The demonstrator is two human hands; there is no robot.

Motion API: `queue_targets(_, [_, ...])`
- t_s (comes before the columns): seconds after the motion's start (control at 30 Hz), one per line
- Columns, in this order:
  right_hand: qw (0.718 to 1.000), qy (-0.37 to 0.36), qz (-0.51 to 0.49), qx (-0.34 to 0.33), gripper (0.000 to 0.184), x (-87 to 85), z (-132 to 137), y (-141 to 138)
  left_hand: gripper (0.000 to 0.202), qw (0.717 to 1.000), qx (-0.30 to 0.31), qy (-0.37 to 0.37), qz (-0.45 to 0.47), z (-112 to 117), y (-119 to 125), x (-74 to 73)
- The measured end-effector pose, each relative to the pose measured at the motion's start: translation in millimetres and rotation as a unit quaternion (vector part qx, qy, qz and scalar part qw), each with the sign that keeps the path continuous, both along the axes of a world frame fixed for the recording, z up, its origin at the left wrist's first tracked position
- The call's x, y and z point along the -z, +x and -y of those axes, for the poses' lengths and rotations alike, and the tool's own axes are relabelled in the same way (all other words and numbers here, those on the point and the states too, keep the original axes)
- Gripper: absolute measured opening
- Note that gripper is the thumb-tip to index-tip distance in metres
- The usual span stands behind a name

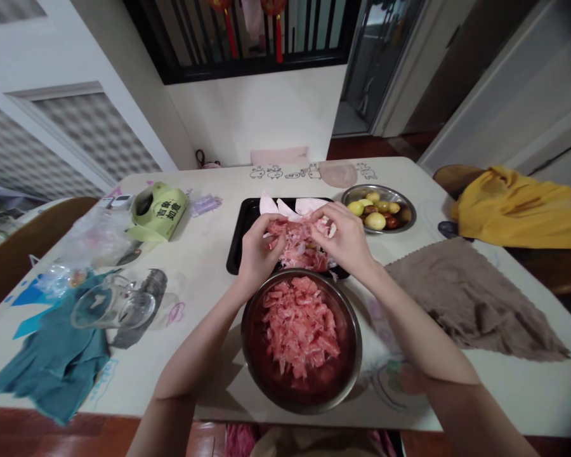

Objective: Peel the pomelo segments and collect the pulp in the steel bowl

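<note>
My left hand (257, 249) and my right hand (341, 240) are both curled around one piece of pink pomelo flesh (295, 236), held between them over a black tray (236, 244). The tray also carries pale peel pieces (285, 205) at its far side. Just in front of the tray, close to me, stands a steel bowl (349, 330) with a heap of torn pink pomelo pieces (299, 330) in it.
A smaller steel bowl of small fruits (379, 209) stands right of the tray. A brown cloth (466, 298) lies on the right, a yellow cloth (518, 209) on a chair. On the left are a glass jug (114, 304), a teal cloth (57, 362), plastic bags (95, 238) and a green pack (159, 211).
</note>
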State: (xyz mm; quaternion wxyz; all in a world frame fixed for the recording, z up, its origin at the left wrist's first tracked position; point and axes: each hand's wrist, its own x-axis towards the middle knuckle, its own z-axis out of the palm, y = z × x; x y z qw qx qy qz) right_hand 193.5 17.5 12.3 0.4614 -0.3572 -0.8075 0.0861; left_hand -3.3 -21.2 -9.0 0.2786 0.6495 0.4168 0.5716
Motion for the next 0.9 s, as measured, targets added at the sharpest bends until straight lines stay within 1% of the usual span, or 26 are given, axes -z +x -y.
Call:
queue_targets(0.07, [0.999, -0.022, 0.026, 0.01, 0.01, 0.4, -3, 4, 0.022, 1.0, -0.01, 0.004, -0.002, -1, 0, 1.0])
queue_targets(0.13, [0.998, -0.043, 0.044, 0.007, 0.018, 1.7, -4, 5, 0.026, 1.0, -0.013, 0.002, -0.001, -1, 0, 2.4])
queue_targets(0.2, [0.998, -0.048, 0.036, 0.001, 0.022, 2.5, -3, 4, 0.03, 1.0, -0.01, -0.004, -0.005, -2, 0, 4.1])
queue_targets(0.3, [0.999, -0.029, 0.006, -0.02, 0.015, 2.7, 0, -1, 0.035, 1.0, 0.001, -0.008, -0.017, -2, 0, 5.6])
queue_targets(0.43, [0.998, -0.024, 0.006, -0.049, 0.009, 4.5, 0, -5, 0.038, 0.999, 0.019, -0.001, -0.046, -1, 1, 3.8])
queue_targets(0.5, [0.998, -0.042, 0.004, -0.05, 0.011, 6.7, -2, -5, 0.037, 0.997, 0.024, 0.004, -0.07, -1, 1, 2.3])
queue_targets(0.6, [0.994, -0.09, -0.015, -0.06, 0.011, 10.5, -6, -4, 0.033, 0.995, 0.031, 0.0, -0.095, -2, -1, 2.5])
queue_targets(0.67, [0.989, -0.127, -0.033, -0.065, 0.01, 13.3, -8, -4, 0.03, 0.994, 0.039, -0.012, -0.098, -4, -2, 5.5])
queue_targets(0.73, [0.986, -0.149, -0.038, -0.063, 0.009, 16.2, -10, -5, 0.029, 0.994, 0.053, -0.023, -0.09, -6, -2, 10.0])
queue_targets(0.8, [0.989, -0.138, -0.021, -0.058, 0.009, 18.7, -11, -5, 0.03, 0.994, 0.073, -0.035, -0.074, -9, -3, 14.5])
queue_targets(0.87, [0.994, -0.097, 0.014, -0.046, 0.01, 20.6, -12, -6, 0.032, 0.994, 0.08, -0.047, -0.06, -9, -2, 17.2])
queue_targets(0.9, [0.996, -0.072, 0.035, -0.038, 0.011, 21.4, -12, -7, 0.031, 0.994, 0.074, -0.052, -0.059, -9, -2, 17.6])
